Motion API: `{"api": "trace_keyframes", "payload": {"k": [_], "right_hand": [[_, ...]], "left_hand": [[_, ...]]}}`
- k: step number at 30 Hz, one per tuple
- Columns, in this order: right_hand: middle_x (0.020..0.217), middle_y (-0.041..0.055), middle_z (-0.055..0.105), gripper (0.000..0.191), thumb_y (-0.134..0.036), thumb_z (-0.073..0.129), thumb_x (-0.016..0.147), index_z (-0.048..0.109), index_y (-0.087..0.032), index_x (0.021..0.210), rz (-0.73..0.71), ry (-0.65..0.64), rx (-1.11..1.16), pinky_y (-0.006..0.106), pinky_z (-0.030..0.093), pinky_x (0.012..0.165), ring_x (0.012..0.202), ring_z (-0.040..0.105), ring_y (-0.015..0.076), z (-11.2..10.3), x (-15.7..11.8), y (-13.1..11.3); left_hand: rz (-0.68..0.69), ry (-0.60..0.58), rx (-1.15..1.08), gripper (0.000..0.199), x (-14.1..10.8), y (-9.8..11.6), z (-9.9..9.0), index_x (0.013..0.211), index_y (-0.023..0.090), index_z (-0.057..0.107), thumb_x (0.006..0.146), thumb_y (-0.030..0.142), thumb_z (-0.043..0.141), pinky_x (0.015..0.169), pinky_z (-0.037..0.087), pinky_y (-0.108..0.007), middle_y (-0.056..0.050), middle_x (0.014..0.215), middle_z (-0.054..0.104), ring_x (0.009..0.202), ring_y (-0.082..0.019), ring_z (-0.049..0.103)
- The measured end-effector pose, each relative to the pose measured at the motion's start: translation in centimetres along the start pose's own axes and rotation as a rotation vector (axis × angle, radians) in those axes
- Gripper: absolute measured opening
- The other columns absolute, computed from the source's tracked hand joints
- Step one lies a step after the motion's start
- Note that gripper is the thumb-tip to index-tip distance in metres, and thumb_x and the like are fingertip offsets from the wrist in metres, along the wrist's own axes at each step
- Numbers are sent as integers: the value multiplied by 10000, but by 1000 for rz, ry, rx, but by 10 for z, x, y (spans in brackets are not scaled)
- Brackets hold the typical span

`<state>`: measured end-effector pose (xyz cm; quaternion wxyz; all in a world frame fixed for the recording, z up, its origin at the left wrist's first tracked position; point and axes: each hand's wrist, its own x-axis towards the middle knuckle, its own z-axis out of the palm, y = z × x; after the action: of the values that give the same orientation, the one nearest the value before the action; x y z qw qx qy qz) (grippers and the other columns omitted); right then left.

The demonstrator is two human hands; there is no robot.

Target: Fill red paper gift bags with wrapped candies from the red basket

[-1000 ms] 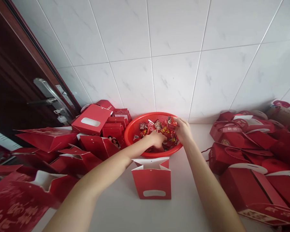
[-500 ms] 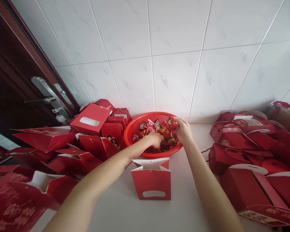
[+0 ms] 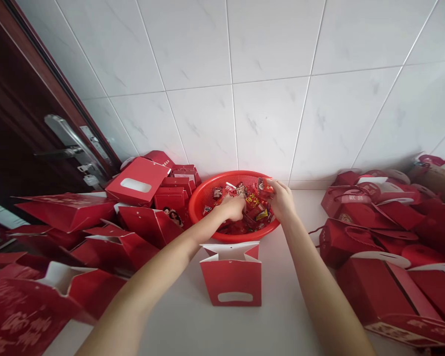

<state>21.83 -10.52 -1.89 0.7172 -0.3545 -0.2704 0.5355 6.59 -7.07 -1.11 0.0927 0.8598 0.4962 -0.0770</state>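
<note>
A red plastic basket (image 3: 196,217) with a perforated wall holds a heap of small wrapped candies (image 3: 254,202). My left hand (image 3: 234,207) reaches down into the heap, its fingers curled and their tips hidden; I cannot make out what they hold. At the basket's right rim, my right hand (image 3: 282,200) is closed around a few wrapped candies (image 3: 266,189), which show beyond its fingertips. In front of the basket an upright red gift box (image 3: 232,279) stands with its top open and white inside. An oval white window marks its front.
Several open red boxes (image 3: 148,220) crowd the left side beside a dark door with a metal handle (image 3: 68,133). More red boxes (image 3: 378,287), several closed with handles or cords, are piled on the right. A white tiled wall (image 3: 267,118) rises behind the basket.
My left hand has moved slightly left and up within the candies. My right hand stays at the basket's right rim with candies in it.
</note>
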Motion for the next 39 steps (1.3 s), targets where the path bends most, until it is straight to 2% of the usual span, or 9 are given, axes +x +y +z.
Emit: {"api": "trace_keyframes", "payload": {"k": [7, 13, 18, 25, 28, 31, 33, 34, 39], "right_hand": [[691, -20, 679, 161, -275, 798, 561, 690, -199, 653, -16, 16, 15, 267, 508, 580, 624, 606, 138, 0, 1, 1], [650, -23, 650, 161, -289, 781, 562, 661, -204, 627, -19, 0, -2, 269, 488, 553, 567, 572, 128, 1, 0, -1], [661, -20, 657, 164, -287, 782, 552, 666, -199, 626, -16, 2, 22, 272, 496, 553, 568, 565, 126, 1, -1, -1], [710, -7, 676, 152, -255, 779, 575, 664, -195, 656, -18, -9, 70, 260, 510, 572, 633, 609, 135, -3, 4, 2], [697, -9, 671, 148, -239, 765, 574, 644, -199, 649, -22, 31, 129, 253, 507, 566, 620, 598, 125, -4, 7, 2], [675, -15, 664, 162, -242, 766, 579, 627, -204, 653, -42, 62, 154, 248, 510, 560, 605, 588, 117, -5, 9, 3], [681, -13, 672, 161, -245, 765, 584, 630, -206, 663, -54, 68, 151, 248, 520, 570, 620, 602, 122, -5, 10, 3], [683, -12, 674, 157, -243, 763, 585, 631, -206, 662, -53, 72, 151, 249, 523, 572, 625, 607, 125, -5, 10, 3], [672, -5, 671, 105, -212, 731, 584, 640, -202, 636, -12, 93, 186, 246, 514, 550, 608, 598, 123, -1, 8, 0]], "left_hand": [[-47, 138, -386, 166, 8, -36, -3, 876, 200, 782, 735, 167, 703, 837, 536, -283, -39, 929, 788, 918, -224, 723], [-37, 278, -621, 133, 12, -49, 1, 850, 162, 795, 742, 182, 720, 873, 547, -294, -32, 892, 787, 921, -219, 724], [-27, 349, -658, 134, 9, -48, 3, 862, 168, 781, 776, 167, 679, 849, 542, -273, -33, 934, 788, 908, -197, 725], [2, 418, -529, 105, 1, -34, -2, 857, 186, 755, 781, 226, 695, 844, 516, -295, -46, 933, 772, 929, -230, 702], [265, 356, -367, 167, 5, -10, -5, 931, 195, 754, 774, 228, 709, 865, 500, -283, -48, 989, 759, 980, -227, 684], [491, 138, -237, 162, 14, 20, -1, 922, 180, 728, 765, 184, 689, 750, 504, -293, -56, 971, 741, 846, -220, 676], [471, -11, -205, 90, 21, 37, 6, 848, 165, 700, 773, 153, 651, 640, 484, -303, -49, 806, 713, 696, -214, 643], [453, -38, -197, 72, 24, 43, 9, 806, 157, 686, 778, 131, 625, 603, 469, -310, -49, 740, 690, 641, -212, 620], [448, -41, -215, 74, 30, 44, 14, 731, 165, 648, 793, 130, 626, 538, 415, -290, -27, 676, 646, 576, -181, 575]]}}
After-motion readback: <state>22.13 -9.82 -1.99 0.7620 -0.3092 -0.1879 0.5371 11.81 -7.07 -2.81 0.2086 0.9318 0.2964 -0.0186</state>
